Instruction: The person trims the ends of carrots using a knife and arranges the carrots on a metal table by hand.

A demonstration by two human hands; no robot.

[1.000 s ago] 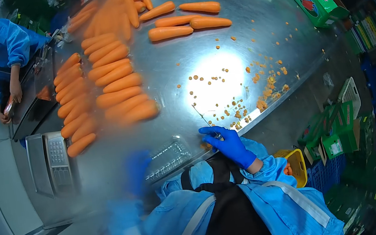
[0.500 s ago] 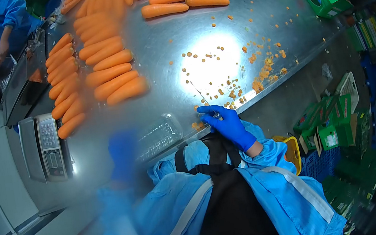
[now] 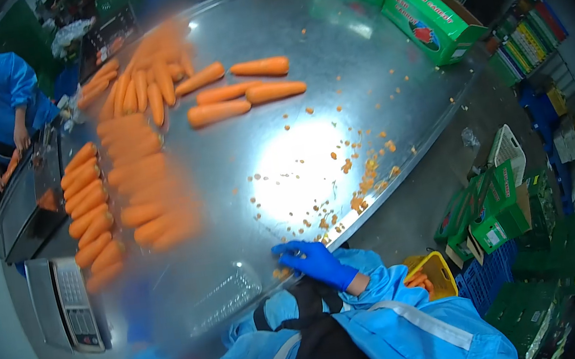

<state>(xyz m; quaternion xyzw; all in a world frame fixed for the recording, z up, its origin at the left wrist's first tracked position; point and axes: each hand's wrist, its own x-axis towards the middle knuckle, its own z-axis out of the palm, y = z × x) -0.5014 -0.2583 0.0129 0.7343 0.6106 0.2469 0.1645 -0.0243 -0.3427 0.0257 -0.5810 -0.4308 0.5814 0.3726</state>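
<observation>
"Carrots (image 3: 87,202) are laid in two rows on the metal counter (image 3: 259,29), if this is seen correctly?"

"Yes. Both rows are found beyond the transparent tray (image 3: 223,299) and to the left of it. The row closer to the tray is blurred. Farther from the tray, behind the rows, more carrots are heaped in a pile."

"And how is the right hand (image 3: 323,264) placed?"

"It is held near the tray, on its right side, at the edge of the counter, and it is covered by a blue glove. Its fingers are bent around a small tool (image 3: 299,253). Only a pale part of this is shown, so the kind cannot be told."

"What can be said of the left hand (image 3: 138,307)?"

"Only a blue blur is seen, to the left of the tray, between it and the scale (image 3: 74,305). Whether its fingers are clenched or released cannot be told."

"Which other things are placed around the tray?"

"To its right and beyond, orange scraps (image 3: 359,203) are scattered. Much farther in this direction, a green carton (image 3: 430,20) is placed. Carrots are also kept in a yellow crate (image 3: 448,273), to the right of the tray and lower. Far beyond the tray, on the left, something orange is handled by a co-worker (image 3: 4,94)."
</observation>
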